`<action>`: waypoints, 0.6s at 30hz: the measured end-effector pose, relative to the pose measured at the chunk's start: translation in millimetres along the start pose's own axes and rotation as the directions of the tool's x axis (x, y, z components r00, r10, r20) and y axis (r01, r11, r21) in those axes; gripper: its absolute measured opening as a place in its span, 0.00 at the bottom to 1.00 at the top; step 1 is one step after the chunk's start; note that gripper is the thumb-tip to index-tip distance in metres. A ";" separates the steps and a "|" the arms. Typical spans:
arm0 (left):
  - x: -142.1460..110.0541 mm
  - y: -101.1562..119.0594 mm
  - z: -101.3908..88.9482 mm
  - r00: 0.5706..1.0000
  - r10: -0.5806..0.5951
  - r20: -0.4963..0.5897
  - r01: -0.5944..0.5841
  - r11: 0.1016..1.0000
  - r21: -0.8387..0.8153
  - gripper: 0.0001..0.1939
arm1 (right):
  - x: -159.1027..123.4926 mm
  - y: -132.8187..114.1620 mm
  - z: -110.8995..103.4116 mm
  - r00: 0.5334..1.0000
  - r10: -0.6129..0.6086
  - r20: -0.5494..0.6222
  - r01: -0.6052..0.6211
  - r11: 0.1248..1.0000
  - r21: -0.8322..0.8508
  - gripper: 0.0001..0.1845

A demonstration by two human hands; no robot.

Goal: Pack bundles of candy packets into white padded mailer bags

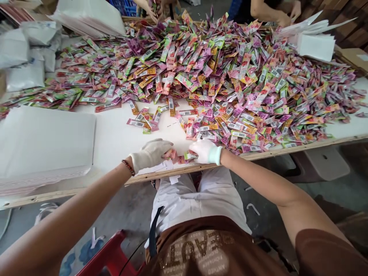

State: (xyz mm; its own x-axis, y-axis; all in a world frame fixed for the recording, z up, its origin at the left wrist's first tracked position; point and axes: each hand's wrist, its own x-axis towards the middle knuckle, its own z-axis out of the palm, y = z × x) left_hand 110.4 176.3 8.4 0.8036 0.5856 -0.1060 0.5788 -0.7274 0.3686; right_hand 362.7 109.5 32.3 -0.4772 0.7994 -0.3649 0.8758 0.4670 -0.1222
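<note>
Both my hands wear white gloves and rest at the near edge of the white table [115, 138]. My left hand [151, 153] is curled over a small bundle of colourful sachets [171, 155], fingers closed on it. My right hand [205, 150] pinches the other end of the same little bundle, next to a green and pink sachet [189, 156]. A huge heap of pink, green, orange and purple sachets [218, 73] covers the table beyond my hands. A few loose sachets [143, 120] lie just ahead of my left hand.
A stack of white flat bags [43, 145] lies at the left. More white bags [314, 46] sit at the far right, and others [89, 17] at the far left. Another person's arms [273, 13] work at the far side. A red stool [109, 257] stands below.
</note>
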 end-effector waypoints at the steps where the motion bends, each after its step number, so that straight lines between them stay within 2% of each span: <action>1: -3.1 1.6 6.9 0.999 0.021 0.041 -0.023 0.999 0.044 0.17 | 5.1 -6.0 4.0 1.000 -0.021 0.022 0.022 0.999 -0.045 0.15; 3: -8.6 7.8 15.3 0.994 0.008 0.112 -0.024 0.989 0.146 0.14 | 13.1 -15.3 10.5 0.998 -0.047 0.049 0.052 0.993 -0.107 0.16; 6: -14.4 17.2 16.0 0.984 -0.103 0.143 0.075 0.980 0.186 0.14 | 16.8 -21.9 10.8 0.994 -0.095 0.052 0.102 0.985 -0.141 0.14; 8: -16.4 17.7 10.4 0.980 -0.170 0.102 0.156 0.979 0.128 0.16 | 12.3 -20.0 4.1 0.991 -0.125 0.037 0.129 0.984 -0.126 0.12; 10: -16.6 9.6 0.3 0.978 -0.211 0.009 0.210 0.977 0.026 0.16 | 2.2 -11.7 -5.2 0.993 -0.117 0.012 0.118 0.990 -0.071 0.11; 12: -14.9 -8.6 -13.9 0.954 -0.269 -0.134 0.262 0.962 -0.072 0.14 | -11.7 2.9 -12.7 0.996 -0.090 0.012 0.090 0.996 -0.013 0.12; 15: -9.0 -50.0 -37.2 0.839 -0.424 -0.343 0.413 0.904 -0.108 0.15 | -32.8 29.8 -12.9 0.995 -0.059 0.077 0.057 0.998 0.020 0.13; 16: -6.6 -64.6 -43.3 0.806 -0.457 -0.376 0.459 0.884 -0.089 0.16 | -38.1 37.7 -9.7 0.992 -0.043 0.115 0.042 0.999 0.017 0.14; 17: -4.1 -78.1 -47.7 0.799 -0.468 -0.377 0.483 0.873 -0.061 0.18 | -42.0 44.1 -5.4 0.988 -0.021 0.153 0.020 1.000 0.009 0.16; 18: -1.9 -89.6 -50.1 0.814 -0.463 -0.351 0.484 0.875 -0.033 0.18 | -44.6 48.7 -0.6 0.981 0.005 0.191 -0.004 1.000 -0.006 0.17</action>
State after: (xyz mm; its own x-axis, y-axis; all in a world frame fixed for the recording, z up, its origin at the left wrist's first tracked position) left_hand 50.1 258.3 21.9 0.3371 0.9391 0.0667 0.8903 -0.3410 0.3019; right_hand 426.5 96.8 43.2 -0.4498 0.7148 -0.5355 0.8773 0.4660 -0.1149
